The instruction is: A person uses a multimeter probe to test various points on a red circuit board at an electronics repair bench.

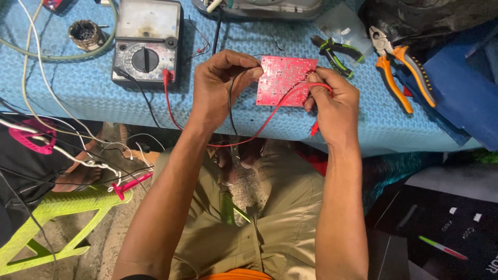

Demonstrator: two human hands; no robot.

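A red circuit board (282, 79) is held above the front edge of a blue mat (88, 93). My left hand (218, 85) grips its left edge and pinches a black probe lead (231, 103) against it. My right hand (336, 106) holds the board's right edge and a red probe lead (275, 111) that touches the board. Both leads loop down toward my lap and run back to an analogue multimeter (147, 44) at the mat's upper left.
Green-handled cutters (337, 54) and orange-handled pliers (402, 72) lie to the right of the board. A round tin (85, 32) and white cables sit at the left. A green plastic stool (57, 218) stands on the floor, and dark boxes fill the lower right.
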